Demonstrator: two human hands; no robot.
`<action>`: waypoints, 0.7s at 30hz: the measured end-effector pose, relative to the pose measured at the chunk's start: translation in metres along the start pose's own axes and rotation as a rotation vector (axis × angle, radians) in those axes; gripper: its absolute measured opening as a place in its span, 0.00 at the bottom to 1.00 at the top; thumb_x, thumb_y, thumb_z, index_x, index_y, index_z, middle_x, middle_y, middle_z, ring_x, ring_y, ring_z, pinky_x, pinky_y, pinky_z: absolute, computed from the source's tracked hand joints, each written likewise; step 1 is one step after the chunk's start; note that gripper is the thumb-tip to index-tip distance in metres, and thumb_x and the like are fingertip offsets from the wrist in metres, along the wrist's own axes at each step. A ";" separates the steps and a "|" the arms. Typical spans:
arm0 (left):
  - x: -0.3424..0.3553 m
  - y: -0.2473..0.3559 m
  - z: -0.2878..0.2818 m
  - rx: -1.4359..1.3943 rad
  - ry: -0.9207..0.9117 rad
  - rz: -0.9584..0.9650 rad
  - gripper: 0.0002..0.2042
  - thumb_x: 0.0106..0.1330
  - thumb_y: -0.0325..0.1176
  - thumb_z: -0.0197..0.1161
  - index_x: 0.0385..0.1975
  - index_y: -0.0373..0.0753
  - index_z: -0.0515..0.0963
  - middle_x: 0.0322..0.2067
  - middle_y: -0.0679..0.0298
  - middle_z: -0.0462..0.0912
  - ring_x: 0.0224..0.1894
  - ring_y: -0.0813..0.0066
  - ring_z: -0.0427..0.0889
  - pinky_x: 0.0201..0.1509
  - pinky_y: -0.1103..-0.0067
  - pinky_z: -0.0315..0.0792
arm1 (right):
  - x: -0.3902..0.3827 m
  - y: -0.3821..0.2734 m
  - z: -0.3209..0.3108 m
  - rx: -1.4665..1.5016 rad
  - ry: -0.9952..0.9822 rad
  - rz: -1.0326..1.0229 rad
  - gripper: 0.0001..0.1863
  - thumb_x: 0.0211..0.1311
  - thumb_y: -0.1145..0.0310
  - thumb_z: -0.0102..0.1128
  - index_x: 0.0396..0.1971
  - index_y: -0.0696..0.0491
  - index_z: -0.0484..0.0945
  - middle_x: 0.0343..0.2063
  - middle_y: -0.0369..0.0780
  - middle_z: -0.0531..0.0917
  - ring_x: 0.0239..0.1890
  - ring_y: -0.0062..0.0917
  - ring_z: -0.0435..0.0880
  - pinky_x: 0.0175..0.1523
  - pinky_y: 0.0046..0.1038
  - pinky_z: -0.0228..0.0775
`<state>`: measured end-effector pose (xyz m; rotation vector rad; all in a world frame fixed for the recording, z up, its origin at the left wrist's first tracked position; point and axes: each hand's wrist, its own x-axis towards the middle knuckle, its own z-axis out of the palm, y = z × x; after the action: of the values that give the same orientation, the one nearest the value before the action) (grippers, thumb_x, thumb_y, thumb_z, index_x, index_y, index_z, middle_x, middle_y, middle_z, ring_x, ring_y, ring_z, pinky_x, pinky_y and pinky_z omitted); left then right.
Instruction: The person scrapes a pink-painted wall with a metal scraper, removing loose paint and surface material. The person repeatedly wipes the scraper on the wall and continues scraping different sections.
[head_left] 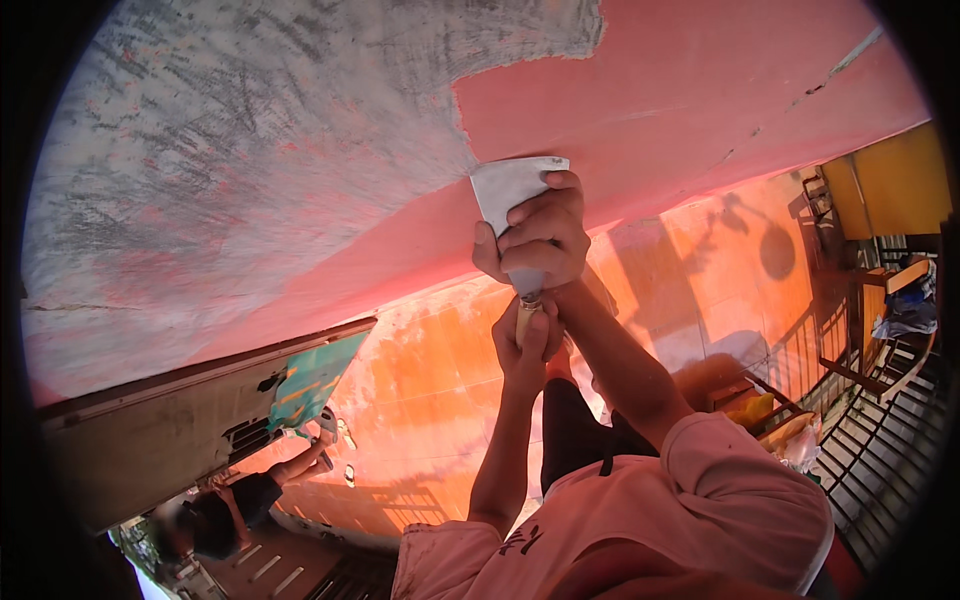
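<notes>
A wide metal paint scraper (500, 190) has its blade edge against a pink painted wall (640, 110), close to the border of a rough grey stripped area (260, 140). My right hand (550, 232) is closed around the blade, with fingers over its face and the thumb at its left side. Just below it, my left hand (530, 342) grips the scraper's pale handle. Both forearms reach up from below, the right one beside the left. A thin crack (810, 90) runs across the pink paint at the upper right.
Orange floor tiles (430, 420) lie below the wall. At the lower left, a person in dark clothes (240, 510) is near a panel with green cloth (315, 375). On the right are wooden furniture (870, 320), a metal grille (870, 450) and a yellow board (900, 185).
</notes>
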<state>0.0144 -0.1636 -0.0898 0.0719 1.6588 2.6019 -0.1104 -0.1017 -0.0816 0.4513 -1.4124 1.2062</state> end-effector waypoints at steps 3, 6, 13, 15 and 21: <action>0.005 -0.007 0.001 -0.034 0.017 -0.017 0.14 0.74 0.39 0.51 0.39 0.30 0.71 0.15 0.74 0.63 0.15 0.90 0.55 0.20 0.86 0.50 | 0.006 0.005 0.003 0.049 0.022 0.021 0.24 0.36 0.82 0.71 0.12 0.40 0.63 0.18 0.22 0.71 0.28 0.18 0.74 0.59 0.35 0.65; 0.011 -0.010 0.005 -0.058 0.036 -0.016 0.15 0.74 0.39 0.52 0.40 0.29 0.71 0.15 0.74 0.63 0.15 0.90 0.55 0.20 0.86 0.50 | 0.007 0.013 0.005 0.075 0.030 -0.001 0.23 0.36 0.81 0.72 0.13 0.40 0.64 0.18 0.23 0.72 0.28 0.18 0.74 0.58 0.36 0.65; 0.010 -0.013 0.014 -0.027 0.068 -0.027 0.15 0.73 0.40 0.50 0.38 0.31 0.71 0.15 0.74 0.63 0.14 0.89 0.56 0.20 0.86 0.51 | 0.003 0.016 0.000 0.106 0.006 0.002 0.23 0.36 0.82 0.71 0.13 0.40 0.64 0.18 0.23 0.72 0.27 0.18 0.74 0.57 0.36 0.66; 0.011 -0.012 0.011 0.072 0.067 -0.050 0.14 0.71 0.42 0.47 0.36 0.35 0.70 0.13 0.73 0.62 0.15 0.87 0.57 0.21 0.85 0.55 | 0.003 0.019 0.004 0.117 0.030 -0.011 0.23 0.36 0.82 0.71 0.13 0.40 0.64 0.18 0.22 0.71 0.27 0.18 0.74 0.56 0.36 0.66; 0.008 -0.009 0.022 -0.078 0.036 0.045 0.15 0.74 0.39 0.52 0.37 0.30 0.70 0.16 0.74 0.63 0.13 0.90 0.55 0.19 0.86 0.49 | 0.009 0.016 0.002 0.127 0.008 -0.017 0.23 0.43 0.78 0.72 0.13 0.39 0.63 0.20 0.22 0.70 0.29 0.17 0.74 0.56 0.34 0.66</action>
<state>0.0083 -0.1395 -0.0891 0.0599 1.5819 2.7136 -0.1272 -0.0937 -0.0791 0.5450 -1.3277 1.2877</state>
